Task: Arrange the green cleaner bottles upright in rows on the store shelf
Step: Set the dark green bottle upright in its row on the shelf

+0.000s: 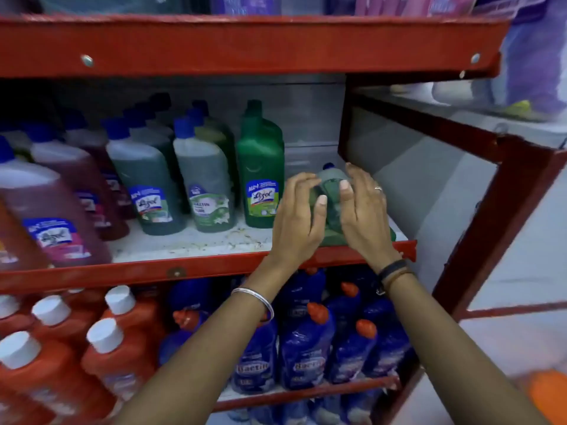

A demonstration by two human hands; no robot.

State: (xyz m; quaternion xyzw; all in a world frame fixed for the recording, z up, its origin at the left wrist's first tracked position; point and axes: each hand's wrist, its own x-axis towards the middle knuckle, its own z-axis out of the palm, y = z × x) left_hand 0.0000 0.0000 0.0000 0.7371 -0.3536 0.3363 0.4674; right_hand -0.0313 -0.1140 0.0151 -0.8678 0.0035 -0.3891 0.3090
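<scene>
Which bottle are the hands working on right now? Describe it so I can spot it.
Find the middle red shelf and go to its right end. Right of the tall solid-green bottle, a small green bottle sits between the left hand and right hand. It is far shorter than its neighbours, with a blue cap.

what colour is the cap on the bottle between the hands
Blue, on the green bottle; its cap shows in the head view.
</scene>
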